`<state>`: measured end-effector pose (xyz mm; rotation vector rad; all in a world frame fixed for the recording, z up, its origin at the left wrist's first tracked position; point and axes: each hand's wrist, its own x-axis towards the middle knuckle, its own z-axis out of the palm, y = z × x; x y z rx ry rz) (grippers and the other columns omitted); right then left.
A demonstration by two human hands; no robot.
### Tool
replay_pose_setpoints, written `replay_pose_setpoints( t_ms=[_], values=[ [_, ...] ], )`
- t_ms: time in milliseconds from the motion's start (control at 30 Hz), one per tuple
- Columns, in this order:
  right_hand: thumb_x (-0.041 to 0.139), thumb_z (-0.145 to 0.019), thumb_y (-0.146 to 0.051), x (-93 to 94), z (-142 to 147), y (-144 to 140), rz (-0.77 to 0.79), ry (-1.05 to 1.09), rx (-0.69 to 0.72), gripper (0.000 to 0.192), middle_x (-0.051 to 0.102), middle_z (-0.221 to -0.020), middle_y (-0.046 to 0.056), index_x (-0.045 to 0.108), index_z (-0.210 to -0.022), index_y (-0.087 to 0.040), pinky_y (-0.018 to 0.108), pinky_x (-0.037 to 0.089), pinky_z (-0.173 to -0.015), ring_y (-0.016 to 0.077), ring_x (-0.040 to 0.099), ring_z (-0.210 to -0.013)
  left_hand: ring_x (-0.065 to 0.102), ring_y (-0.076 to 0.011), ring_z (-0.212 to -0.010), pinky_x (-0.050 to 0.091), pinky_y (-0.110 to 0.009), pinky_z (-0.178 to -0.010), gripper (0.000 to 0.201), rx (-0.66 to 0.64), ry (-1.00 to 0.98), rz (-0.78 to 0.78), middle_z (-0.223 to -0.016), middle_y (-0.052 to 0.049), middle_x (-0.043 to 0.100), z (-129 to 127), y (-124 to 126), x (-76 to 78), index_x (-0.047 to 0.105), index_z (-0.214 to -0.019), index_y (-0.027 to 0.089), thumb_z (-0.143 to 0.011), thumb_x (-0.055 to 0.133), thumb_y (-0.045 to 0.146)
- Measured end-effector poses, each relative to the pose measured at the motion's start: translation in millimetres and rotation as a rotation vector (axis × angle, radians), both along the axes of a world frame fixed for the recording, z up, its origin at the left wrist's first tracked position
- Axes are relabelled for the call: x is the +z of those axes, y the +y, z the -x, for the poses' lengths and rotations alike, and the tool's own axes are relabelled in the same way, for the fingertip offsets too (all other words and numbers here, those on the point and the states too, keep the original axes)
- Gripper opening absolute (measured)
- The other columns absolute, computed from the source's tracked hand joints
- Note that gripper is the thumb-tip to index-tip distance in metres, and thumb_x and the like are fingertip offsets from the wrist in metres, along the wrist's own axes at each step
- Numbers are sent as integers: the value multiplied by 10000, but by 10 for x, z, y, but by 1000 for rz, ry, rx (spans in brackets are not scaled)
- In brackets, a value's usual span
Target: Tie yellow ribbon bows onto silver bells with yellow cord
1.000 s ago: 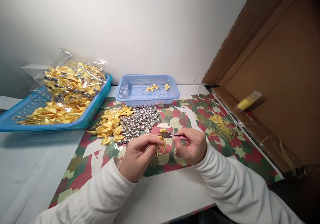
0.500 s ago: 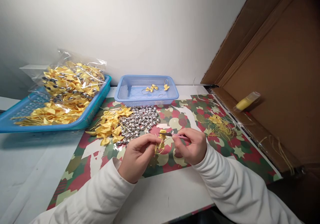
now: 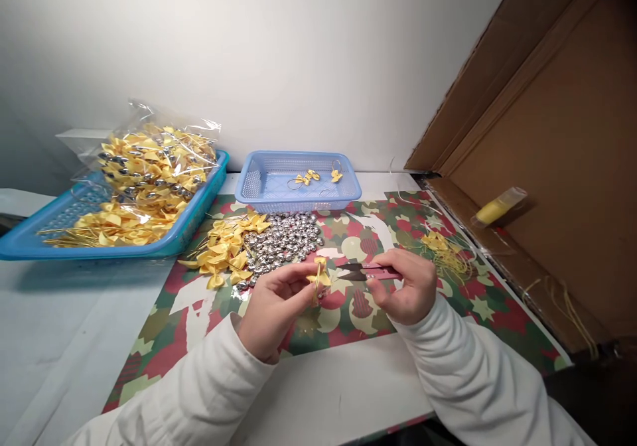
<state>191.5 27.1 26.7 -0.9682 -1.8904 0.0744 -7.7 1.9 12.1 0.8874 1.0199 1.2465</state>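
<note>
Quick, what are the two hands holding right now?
Left hand: closed, pinching a small yellow bow.
Right hand: closed around small snips.

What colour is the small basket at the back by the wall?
Light blue, with a mesh-like wall: the small basket, seen in the head view, holds a few yellow bows.

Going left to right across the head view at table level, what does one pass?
Large blue tray with a bag of yellow bows → loose yellow bows → silver beads → left hand holding a yellow bow → right hand holding snips → yellow thread scraps → yellow tube.
</note>
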Motion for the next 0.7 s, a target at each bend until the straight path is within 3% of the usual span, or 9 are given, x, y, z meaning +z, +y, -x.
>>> replay_pose_setpoints(
  t_ms=[133, 433, 700],
  values=[
    [580, -737, -339, -27, 3, 3, -32, -62, 27, 164, 524, -481, -8, 589, -671, -189, 259, 345, -455, 117, 420, -432, 647, -137, -629, 556, -230, -568, 289, -7, 29, -5, -727, -40, 724, -9, -15, 25, 735, -871, 152, -601, 810, 224],
    [596, -740, -343, -47, 19, 5, -74, -108, 61, 157, 495, -482, -19, 591, -711, -188, 258, 321, -445, 113, 384, -431, 661, -167, -765, 564, -270, -701, 291, -26, 166, -207, -859, -53, 732, 1, -62, -32, 729, -973, 194, -684, 737, 163],
    [604, -757, -347, -45, 37, -5, -123, -111, 38, 154, 471, -486, -30, 579, -736, -196, 259, 302, -450, 112, 360, -431, 660, -145, -731, 562, -219, -646, 309, -14, 197, -320, -820, -30, 737, -7, -74, -23, 730, -974, 212, -682, 729, 110]
  ],
)
